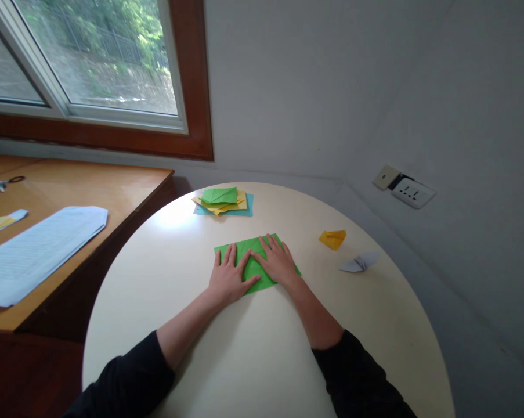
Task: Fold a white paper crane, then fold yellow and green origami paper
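Note:
A green sheet of paper (255, 268) with crease lines lies flat on the round white table (262, 354). My left hand (230, 276) rests on its left part, fingers spread and palm down. On the right part lies my right hand (278, 261), also flat with its fingers apart. The thumb of my right hand comes close to the fingers of my left. Both hands press on the paper without gripping it, and they cover much of its surface.
Toward the far edge sits a stack of coloured papers (248, 204), with a folded green piece (219, 195) on top. To the right are a folded orange paper (332, 239) and a folded white paper (358, 264). A wooden desk (126, 180) with papers (48, 249) stands at left.

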A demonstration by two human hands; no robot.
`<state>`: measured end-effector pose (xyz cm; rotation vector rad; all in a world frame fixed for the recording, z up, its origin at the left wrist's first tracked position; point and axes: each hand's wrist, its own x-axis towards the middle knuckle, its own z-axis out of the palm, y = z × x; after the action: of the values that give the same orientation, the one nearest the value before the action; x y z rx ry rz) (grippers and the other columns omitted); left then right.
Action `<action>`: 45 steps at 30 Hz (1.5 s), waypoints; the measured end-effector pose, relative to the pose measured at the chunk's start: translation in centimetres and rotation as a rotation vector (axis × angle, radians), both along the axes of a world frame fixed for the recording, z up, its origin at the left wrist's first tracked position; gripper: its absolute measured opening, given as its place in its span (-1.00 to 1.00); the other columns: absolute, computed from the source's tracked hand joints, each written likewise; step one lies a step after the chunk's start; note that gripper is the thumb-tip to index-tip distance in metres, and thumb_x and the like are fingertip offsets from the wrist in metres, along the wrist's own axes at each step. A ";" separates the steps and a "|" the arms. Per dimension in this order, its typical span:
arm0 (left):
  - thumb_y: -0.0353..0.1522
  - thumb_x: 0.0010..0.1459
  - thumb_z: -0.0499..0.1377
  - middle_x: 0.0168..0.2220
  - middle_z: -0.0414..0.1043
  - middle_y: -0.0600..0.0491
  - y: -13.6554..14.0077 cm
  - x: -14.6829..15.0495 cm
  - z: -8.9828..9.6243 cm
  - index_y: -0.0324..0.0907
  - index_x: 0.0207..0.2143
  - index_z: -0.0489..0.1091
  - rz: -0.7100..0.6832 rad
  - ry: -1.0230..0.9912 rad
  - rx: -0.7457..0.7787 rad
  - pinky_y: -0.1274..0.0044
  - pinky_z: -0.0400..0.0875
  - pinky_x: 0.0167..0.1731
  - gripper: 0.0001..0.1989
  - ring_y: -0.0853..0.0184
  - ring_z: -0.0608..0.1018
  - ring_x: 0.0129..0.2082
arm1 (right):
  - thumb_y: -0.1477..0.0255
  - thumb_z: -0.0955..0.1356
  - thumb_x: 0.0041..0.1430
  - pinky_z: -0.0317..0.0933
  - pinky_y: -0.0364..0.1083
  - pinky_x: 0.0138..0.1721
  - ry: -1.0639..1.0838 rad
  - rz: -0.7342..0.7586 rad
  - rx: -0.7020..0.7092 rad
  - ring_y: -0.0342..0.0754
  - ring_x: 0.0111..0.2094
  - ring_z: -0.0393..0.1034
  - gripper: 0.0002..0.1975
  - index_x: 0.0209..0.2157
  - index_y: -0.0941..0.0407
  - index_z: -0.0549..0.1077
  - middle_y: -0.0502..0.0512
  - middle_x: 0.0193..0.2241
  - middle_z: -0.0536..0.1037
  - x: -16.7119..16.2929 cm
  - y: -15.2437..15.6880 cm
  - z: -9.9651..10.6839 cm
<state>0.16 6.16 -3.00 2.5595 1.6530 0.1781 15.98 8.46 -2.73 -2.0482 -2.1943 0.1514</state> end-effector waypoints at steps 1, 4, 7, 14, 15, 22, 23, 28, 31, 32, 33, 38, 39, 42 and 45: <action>0.09 0.12 -0.16 0.29 -0.14 -0.13 0.0 0.0 0.0 -0.05 0.25 -0.06 -0.001 0.002 0.000 0.18 -0.26 0.18 -0.28 0.07 -0.10 0.28 | 0.02 -0.03 0.22 -0.31 0.05 0.22 0.003 0.000 0.000 0.00 0.28 -0.21 -0.34 0.23 0.09 0.01 0.15 0.27 -0.01 0.0 0.0 0.0; 0.08 0.13 -0.15 0.29 -0.14 -0.14 0.0 0.0 0.0 -0.05 0.25 -0.08 -0.004 0.007 -0.001 0.18 -0.26 0.18 -0.28 0.07 -0.09 0.28 | 0.02 -0.03 0.22 -0.31 0.05 0.22 0.004 0.002 0.007 0.00 0.27 -0.21 -0.34 0.23 0.10 0.01 0.16 0.26 -0.01 0.0 0.0 0.0; 0.08 0.13 -0.16 0.29 -0.15 -0.15 0.0 0.0 -0.1 -0.05 0.25 -0.08 -0.007 0.005 0.002 0.17 -0.26 0.17 -0.28 0.07 -0.10 0.28 | 0.02 -0.02 0.22 -0.30 0.06 0.22 0.002 0.001 0.005 0.00 0.27 -0.21 -0.33 0.23 0.10 0.01 0.16 0.26 -0.01 0.0 0.0 0.0; 0.08 0.13 -0.16 0.28 -0.13 -0.15 -0.1 -0.1 0.1 -0.03 0.25 -0.10 -0.012 -0.002 0.011 0.17 -0.24 0.17 -0.29 0.08 -0.09 0.28 | 0.02 -0.02 0.22 -0.31 0.05 0.22 -0.008 -0.007 -0.003 -0.02 0.28 -0.22 -0.34 0.23 0.09 0.00 0.14 0.27 -0.02 0.0 0.0 0.0; 0.07 0.13 -0.16 0.28 -0.12 -0.15 -0.1 -0.1 0.1 -0.03 0.26 -0.11 -0.014 -0.003 0.013 0.17 -0.24 0.17 -0.29 0.08 -0.09 0.28 | 0.03 -0.02 0.23 -0.31 0.05 0.22 -0.005 -0.007 -0.005 -0.01 0.28 -0.22 -0.35 0.23 0.09 0.00 0.14 0.27 -0.02 0.0 0.0 0.0; 0.06 0.14 -0.16 0.28 -0.12 -0.15 -0.2 -0.1 0.0 -0.08 0.25 -0.06 -0.010 -0.010 0.018 0.17 -0.26 0.17 -0.29 0.10 -0.09 0.28 | 0.04 0.00 0.23 -0.31 0.05 0.22 -0.011 -0.006 -0.020 -0.01 0.28 -0.22 -0.36 0.23 0.08 -0.01 0.13 0.27 -0.03 -0.2 -0.2 0.4; 0.06 0.14 -0.16 0.28 -0.12 -0.16 -0.2 -0.1 0.0 -0.09 0.24 -0.04 -0.009 -0.012 0.017 0.17 -0.26 0.18 -0.29 0.10 -0.09 0.28 | 0.04 0.00 0.23 -0.31 0.05 0.22 -0.010 -0.007 -0.020 -0.01 0.28 -0.22 -0.36 0.23 0.08 -0.01 0.13 0.27 -0.03 -0.2 -0.2 0.4; 0.06 0.13 -0.14 0.27 -0.10 -0.18 -0.1 -0.1 -0.1 -0.13 0.22 0.02 -0.006 -0.022 0.014 0.19 -0.25 0.18 -0.30 0.11 -0.08 0.28 | 0.04 -0.02 0.23 -0.31 0.05 0.22 -0.009 0.000 -0.012 -0.01 0.28 -0.22 -0.36 0.23 0.09 -0.01 0.14 0.27 -0.03 -0.1 -0.2 0.3; 0.06 0.13 -0.13 0.27 -0.08 -0.19 -0.1 -0.1 0.0 -0.15 0.20 0.04 -0.006 -0.025 0.013 0.19 -0.25 0.18 -0.30 0.11 -0.07 0.28 | 0.04 -0.01 0.23 -0.31 0.06 0.22 -0.015 0.002 -0.005 -0.01 0.28 -0.23 -0.35 0.24 0.10 -0.01 0.14 0.27 -0.04 0.0 -0.1 0.2; 0.06 0.13 -0.13 0.27 -0.07 -0.19 -0.1 -0.1 0.0 -0.16 0.20 0.04 -0.006 -0.026 0.014 0.19 -0.25 0.18 -0.30 0.11 -0.07 0.28 | 0.04 -0.01 0.23 -0.31 0.06 0.22 -0.018 0.002 -0.004 -0.01 0.28 -0.23 -0.35 0.24 0.10 -0.01 0.14 0.27 -0.04 0.0 -0.1 0.1; 0.06 0.13 -0.13 0.26 -0.07 -0.19 -0.1 -0.1 0.0 -0.16 0.20 0.05 -0.006 -0.028 0.015 0.19 -0.25 0.18 -0.30 0.11 -0.07 0.28 | 0.04 -0.02 0.23 -0.31 0.06 0.22 -0.020 0.002 -0.004 -0.01 0.28 -0.23 -0.35 0.24 0.10 -0.01 0.14 0.27 -0.04 0.0 -0.1 0.1; 0.05 0.14 -0.16 0.26 -0.05 -0.15 -0.3 -0.1 0.1 -0.14 0.17 0.10 -0.015 -0.037 0.015 0.18 -0.25 0.18 -0.33 0.13 -0.07 0.28 | 0.08 -0.01 0.25 -0.31 0.04 0.22 -0.018 -0.010 0.007 -0.03 0.27 -0.21 -0.39 0.24 0.07 -0.01 0.11 0.27 -0.02 0.0 0.0 -0.2; 0.05 0.14 -0.16 0.26 -0.06 -0.16 -0.3 -0.1 0.1 -0.15 0.17 0.10 -0.014 -0.036 0.013 0.18 -0.25 0.18 -0.33 0.12 -0.08 0.28 | 0.08 -0.01 0.25 -0.32 0.04 0.22 -0.015 -0.011 0.011 -0.03 0.27 -0.21 -0.40 0.24 0.07 -0.01 0.11 0.27 -0.02 0.0 0.0 -0.2; 0.06 0.14 -0.17 0.27 -0.09 -0.20 -0.4 -0.1 0.1 -0.23 0.18 0.08 -0.003 -0.023 0.006 0.19 -0.26 0.19 -0.28 0.11 -0.09 0.28 | 0.08 0.00 0.25 -0.32 0.04 0.22 -0.010 -0.011 0.016 -0.03 0.27 -0.21 -0.39 0.24 0.07 -0.01 0.11 0.27 -0.02 0.0 0.1 -0.3; 0.05 0.14 -0.17 0.27 -0.10 -0.19 -0.3 0.0 0.1 -0.25 0.22 0.01 0.001 -0.013 0.001 0.20 -0.27 0.20 -0.25 0.12 -0.09 0.28 | 0.07 -0.01 0.25 -0.32 0.04 0.22 -0.009 -0.010 0.016 -0.03 0.28 -0.21 -0.38 0.24 0.07 -0.01 0.11 0.27 -0.02 0.0 0.1 -0.4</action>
<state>0.12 5.81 -2.89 2.5533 1.6497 0.1956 15.98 8.54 -3.09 -2.0548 -2.1833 0.1229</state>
